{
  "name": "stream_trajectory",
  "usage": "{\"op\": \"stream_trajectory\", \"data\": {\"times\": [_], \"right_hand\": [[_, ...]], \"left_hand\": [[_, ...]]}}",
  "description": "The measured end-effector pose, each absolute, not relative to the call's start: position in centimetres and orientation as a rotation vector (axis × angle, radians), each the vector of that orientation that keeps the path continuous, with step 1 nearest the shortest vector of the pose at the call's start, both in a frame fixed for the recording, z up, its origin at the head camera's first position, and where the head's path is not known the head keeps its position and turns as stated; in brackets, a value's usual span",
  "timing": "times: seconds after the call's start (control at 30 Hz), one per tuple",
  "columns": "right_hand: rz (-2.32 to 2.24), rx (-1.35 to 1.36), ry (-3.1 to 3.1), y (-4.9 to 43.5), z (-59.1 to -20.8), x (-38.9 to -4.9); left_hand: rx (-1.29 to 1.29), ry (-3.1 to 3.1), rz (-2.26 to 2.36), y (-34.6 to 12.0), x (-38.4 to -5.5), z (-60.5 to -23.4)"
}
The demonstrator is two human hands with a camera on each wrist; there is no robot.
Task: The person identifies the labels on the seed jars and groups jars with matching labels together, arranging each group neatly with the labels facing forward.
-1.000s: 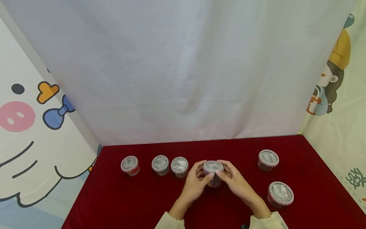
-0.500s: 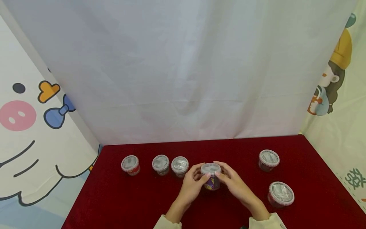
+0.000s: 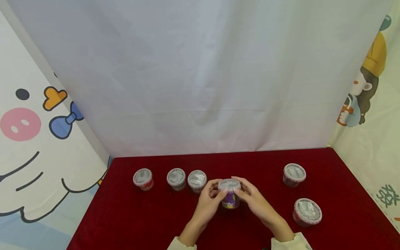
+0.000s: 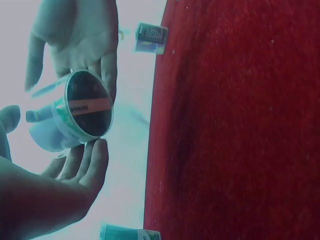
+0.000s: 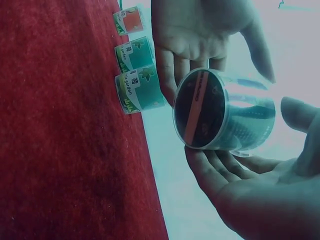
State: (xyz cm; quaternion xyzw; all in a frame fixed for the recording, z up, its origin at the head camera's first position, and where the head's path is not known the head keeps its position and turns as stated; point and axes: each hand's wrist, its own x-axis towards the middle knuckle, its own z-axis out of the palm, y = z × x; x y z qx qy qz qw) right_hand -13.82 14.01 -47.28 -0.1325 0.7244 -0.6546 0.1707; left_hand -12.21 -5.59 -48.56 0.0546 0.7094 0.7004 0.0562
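Observation:
A clear-lidded plastic tub (image 3: 230, 200) with a purple and yellow label is held upright between my two hands. My left hand (image 3: 207, 205) grips its left side, thumb in front near the rim and fingers behind. From the right, my right hand (image 3: 254, 198) grips it the same way. Both wrist views show the tub off the table. Its dark underside (image 4: 90, 112) has an orange strip across it, and the same tub (image 5: 225, 112) fills the middle of the right wrist view. The far sides of the tub are hidden by fingers.
Left of my hands stand three lidded tubs: a red-labelled tub (image 3: 143, 179), a middle tub (image 3: 176, 178) and a nearer tub (image 3: 197, 180). To the right are a back tub (image 3: 294, 174) and a front tub (image 3: 307, 211). A white curtain (image 3: 200, 86) backs the red table (image 3: 140, 218).
Both hands have brought the tub slightly left and towards me. It has turned, so more of the purple and yellow label faces me.

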Motion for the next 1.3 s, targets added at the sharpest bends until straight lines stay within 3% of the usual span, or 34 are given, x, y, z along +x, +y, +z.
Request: {"op": "stream_trajectory", "data": {"times": [1.3], "right_hand": [[-1.912,-0.353,2.004,12.4,-46.7,-13.2]], "left_hand": [[0.163,2.100,2.099,-7.5,-11.8,-47.6]]}}
